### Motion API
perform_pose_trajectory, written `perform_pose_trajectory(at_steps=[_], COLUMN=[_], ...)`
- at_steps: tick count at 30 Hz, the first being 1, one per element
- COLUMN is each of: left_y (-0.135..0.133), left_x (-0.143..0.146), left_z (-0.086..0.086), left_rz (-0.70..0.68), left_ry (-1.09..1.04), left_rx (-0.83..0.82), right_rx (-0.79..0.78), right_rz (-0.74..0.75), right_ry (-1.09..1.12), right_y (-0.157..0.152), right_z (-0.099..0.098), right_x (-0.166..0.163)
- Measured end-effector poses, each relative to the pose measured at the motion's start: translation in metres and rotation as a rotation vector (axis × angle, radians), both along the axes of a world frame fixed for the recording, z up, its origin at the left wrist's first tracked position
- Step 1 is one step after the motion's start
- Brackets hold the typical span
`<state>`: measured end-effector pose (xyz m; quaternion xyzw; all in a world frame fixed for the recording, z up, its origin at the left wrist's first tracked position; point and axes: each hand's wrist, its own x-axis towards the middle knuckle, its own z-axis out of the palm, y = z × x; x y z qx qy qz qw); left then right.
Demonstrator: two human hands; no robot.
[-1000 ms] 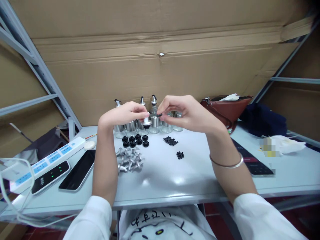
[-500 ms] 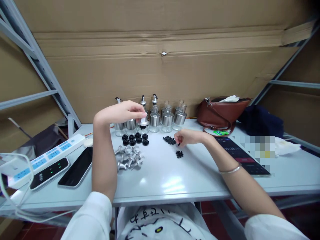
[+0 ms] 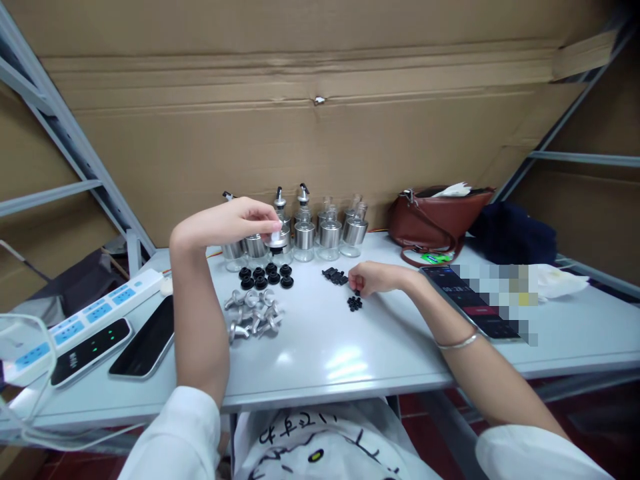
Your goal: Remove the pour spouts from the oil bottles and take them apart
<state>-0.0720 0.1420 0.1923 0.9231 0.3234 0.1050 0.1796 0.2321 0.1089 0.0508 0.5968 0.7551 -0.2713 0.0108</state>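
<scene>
My left hand is closed in a pinch on a metal pourer spout, held upright with its black stopper at the bottom, in front of the glass bottles. Below it on the table stand several black stoppers in two rows. Nearer me lies a heap of loose silver pourer spouts. My right hand is pinched just above a pile of tiny black parts. A bit of black shows under its fingertips, but I cannot make out what they hold. Left of that hand lie small flat black pieces.
Glass bottles with steel bands line the back, some with spouts. A brown bag and a phone with a timer are on the right. At left are a power strip, a dark phone and cables.
The whole view has shifted slightly. My right hand has come a little closer to the pile of tiny black parts. My left hand still holds the pourer spout.
</scene>
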Motion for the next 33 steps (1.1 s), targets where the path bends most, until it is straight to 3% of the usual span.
perform_pose_trajectory(at_steps=[11,18,25,33], left_y=[-0.003,0.000,-0.001,0.001], left_x=[-0.001,-0.003,-0.002,-0.003], left_z=[0.001,-0.001,0.000,-0.001], left_rz=[0.029,0.028,0.018,0.026], left_ry=[-0.015,-0.016,-0.022,-0.011], left_rx=[0.010,0.004,0.008,0.005], right_rx=[-0.136,-0.193,-0.072,-0.163], right_rz=[0.000,-0.005,0.025,0.094], right_ry=[0.137,0.105,0.070,0.145], right_y=[-0.001,-0.001,-0.004,-0.005], right_z=[-0.002,-0.002,0.001,-0.001], right_x=[0.002,0.012,0.002,0.003])
